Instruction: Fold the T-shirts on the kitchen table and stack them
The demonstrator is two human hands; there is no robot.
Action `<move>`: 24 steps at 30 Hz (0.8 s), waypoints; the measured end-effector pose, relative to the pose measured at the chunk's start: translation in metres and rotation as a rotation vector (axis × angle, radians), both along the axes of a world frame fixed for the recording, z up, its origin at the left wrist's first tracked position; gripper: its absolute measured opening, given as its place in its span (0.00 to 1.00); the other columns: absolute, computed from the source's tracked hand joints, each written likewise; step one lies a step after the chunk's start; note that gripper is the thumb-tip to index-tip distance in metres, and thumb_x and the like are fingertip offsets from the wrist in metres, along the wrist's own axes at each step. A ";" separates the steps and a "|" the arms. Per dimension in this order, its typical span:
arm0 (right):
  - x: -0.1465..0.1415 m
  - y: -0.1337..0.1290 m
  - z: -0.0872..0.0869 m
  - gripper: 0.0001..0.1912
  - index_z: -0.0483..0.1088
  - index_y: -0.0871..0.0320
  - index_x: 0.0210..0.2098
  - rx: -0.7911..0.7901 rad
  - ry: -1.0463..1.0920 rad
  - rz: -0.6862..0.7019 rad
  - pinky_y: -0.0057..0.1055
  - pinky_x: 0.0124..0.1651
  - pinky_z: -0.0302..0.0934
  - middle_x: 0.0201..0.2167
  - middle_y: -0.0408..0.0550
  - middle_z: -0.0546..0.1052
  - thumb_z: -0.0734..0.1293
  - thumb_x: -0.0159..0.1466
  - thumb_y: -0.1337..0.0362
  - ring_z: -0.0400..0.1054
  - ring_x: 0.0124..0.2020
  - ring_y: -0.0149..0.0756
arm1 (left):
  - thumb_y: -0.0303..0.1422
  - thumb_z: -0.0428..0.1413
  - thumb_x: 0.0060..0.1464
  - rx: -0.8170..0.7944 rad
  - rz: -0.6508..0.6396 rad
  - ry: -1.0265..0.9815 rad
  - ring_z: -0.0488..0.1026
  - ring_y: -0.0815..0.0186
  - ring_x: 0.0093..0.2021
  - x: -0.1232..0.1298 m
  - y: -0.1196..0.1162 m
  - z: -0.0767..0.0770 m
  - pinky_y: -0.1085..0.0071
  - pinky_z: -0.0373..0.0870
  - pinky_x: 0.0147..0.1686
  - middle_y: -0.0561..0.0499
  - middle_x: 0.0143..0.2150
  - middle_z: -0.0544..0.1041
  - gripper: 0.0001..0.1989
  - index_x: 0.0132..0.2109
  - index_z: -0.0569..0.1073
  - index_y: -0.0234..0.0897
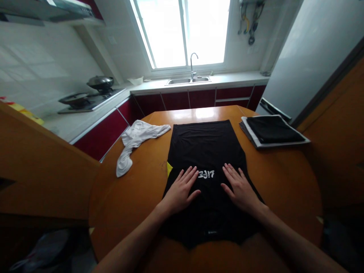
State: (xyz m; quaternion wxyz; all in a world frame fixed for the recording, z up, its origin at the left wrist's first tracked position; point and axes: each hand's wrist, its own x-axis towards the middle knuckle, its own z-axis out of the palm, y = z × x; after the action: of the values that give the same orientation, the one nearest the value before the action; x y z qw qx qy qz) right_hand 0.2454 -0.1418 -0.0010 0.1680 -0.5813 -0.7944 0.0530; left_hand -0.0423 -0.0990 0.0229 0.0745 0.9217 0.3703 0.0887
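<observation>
Head view: your left hand [179,191] and right hand [240,188] lie flat, fingers spread, gripping nothing, either side of the white lettering on the black shirt [207,151]. The shirt lies spread on the desk [284,178], pinned smooth by both palms.

Black garment [206,151] with white lettering, flat and smooth on the round wooden table [127,197].

You are looking across a round wooden table [284,182] into a kitchen where daylight is pouring through a wide window [184,32] above a steel sink [188,80]. Red cabinets [199,99] are lining the counter, and a stove [91,100] is carrying pans against white tiled walls [34,64].
</observation>
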 end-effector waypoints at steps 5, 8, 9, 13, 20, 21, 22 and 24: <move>-0.004 -0.004 0.002 0.33 0.46 0.57 0.74 -0.010 -0.009 0.133 0.52 0.73 0.36 0.74 0.51 0.47 0.54 0.74 0.52 0.39 0.75 0.43 | 0.48 0.47 0.68 -0.042 -0.097 0.027 0.39 0.55 0.75 0.007 -0.006 0.002 0.49 0.42 0.71 0.47 0.76 0.46 0.35 0.75 0.45 0.45; -0.006 -0.006 -0.002 0.34 0.48 0.57 0.73 -0.045 -0.038 0.160 0.53 0.73 0.36 0.74 0.52 0.48 0.55 0.73 0.50 0.39 0.74 0.43 | 0.49 0.49 0.67 -0.084 -0.126 0.069 0.39 0.54 0.75 0.007 -0.008 0.000 0.47 0.41 0.71 0.48 0.76 0.44 0.37 0.75 0.44 0.47; -0.006 -0.007 -0.004 0.34 0.48 0.57 0.73 -0.051 -0.042 0.161 0.53 0.73 0.36 0.74 0.52 0.48 0.55 0.73 0.49 0.39 0.74 0.43 | 0.49 0.49 0.67 -0.089 -0.126 0.072 0.39 0.54 0.75 0.007 -0.008 -0.001 0.47 0.41 0.71 0.48 0.76 0.44 0.37 0.75 0.44 0.47; -0.005 -0.006 -0.008 0.34 0.48 0.57 0.73 -0.057 -0.039 0.153 0.53 0.73 0.36 0.74 0.52 0.48 0.55 0.73 0.49 0.39 0.74 0.43 | 0.49 0.50 0.67 -0.083 -0.126 0.061 0.39 0.54 0.75 0.004 -0.008 -0.002 0.48 0.40 0.71 0.49 0.77 0.42 0.37 0.75 0.43 0.48; -0.005 -0.005 -0.002 0.34 0.48 0.54 0.73 -0.042 0.021 0.164 0.56 0.72 0.40 0.73 0.53 0.50 0.57 0.72 0.51 0.42 0.74 0.45 | 0.46 0.52 0.66 -0.116 -0.137 0.028 0.39 0.53 0.75 0.005 -0.007 0.005 0.46 0.41 0.71 0.48 0.76 0.44 0.37 0.75 0.44 0.48; -0.003 -0.007 0.002 0.33 0.49 0.54 0.73 -0.027 0.039 0.171 0.57 0.72 0.41 0.73 0.53 0.51 0.58 0.72 0.52 0.42 0.74 0.45 | 0.45 0.53 0.66 -0.126 -0.141 0.011 0.40 0.53 0.75 0.004 -0.007 0.010 0.46 0.42 0.71 0.47 0.76 0.44 0.37 0.75 0.45 0.48; 0.000 -0.009 0.005 0.32 0.50 0.53 0.72 -0.005 0.059 0.181 0.57 0.71 0.42 0.73 0.53 0.52 0.58 0.72 0.54 0.43 0.74 0.45 | 0.44 0.54 0.66 -0.136 -0.146 -0.008 0.41 0.53 0.75 0.001 -0.007 0.017 0.45 0.43 0.71 0.47 0.76 0.46 0.37 0.74 0.46 0.49; 0.010 -0.016 0.012 0.30 0.55 0.52 0.71 0.053 0.108 0.204 0.57 0.71 0.44 0.72 0.52 0.55 0.60 0.71 0.57 0.46 0.73 0.46 | 0.41 0.55 0.65 -0.153 -0.159 -0.059 0.45 0.53 0.75 -0.009 -0.008 0.033 0.47 0.46 0.71 0.47 0.75 0.51 0.36 0.74 0.49 0.49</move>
State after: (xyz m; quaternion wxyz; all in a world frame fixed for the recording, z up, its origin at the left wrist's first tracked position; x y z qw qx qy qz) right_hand 0.2555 -0.1575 0.0111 0.2197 -0.4890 -0.8404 0.0800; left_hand -0.0516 -0.1068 0.0557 0.1623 0.9368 0.2992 0.0809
